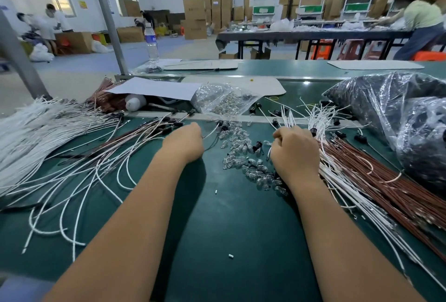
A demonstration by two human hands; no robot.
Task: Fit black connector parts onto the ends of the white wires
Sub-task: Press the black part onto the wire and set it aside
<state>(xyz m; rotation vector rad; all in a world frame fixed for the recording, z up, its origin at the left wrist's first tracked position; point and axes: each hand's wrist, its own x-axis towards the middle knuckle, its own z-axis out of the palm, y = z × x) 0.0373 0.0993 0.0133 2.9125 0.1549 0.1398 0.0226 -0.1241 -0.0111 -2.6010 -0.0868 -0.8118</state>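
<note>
White wires [321,118] stood in a loose sheaf at centre right of the frame, thin and matte, their ends fanning upward above the right hand [295,151]. That hand was curled into a fist around the lower part of the sheaf, knuckles toward the camera. Several of these wires already carried small black connector parts [313,132] at their tips, and more black pieces lay scattered on the green table [217,229] just beyond the hand. The left hand [184,141], at centre frame, was also curled, and a single thin wire ran out from its far side toward the clear glass bulbs [243,154] strewn between the two hands; whether the fingers pinched that wire could not be told, since they were hidden behind the back of the hand. At the left of the frame lay a thick pile of white wires [31,133], with looser ones curving across the table toward the left forearm. Reddish-brown wires [376,181] lay in a flat bundle at lower right, beside a crinkled plastic bag [395,108] of dark parts at upper right.
</note>
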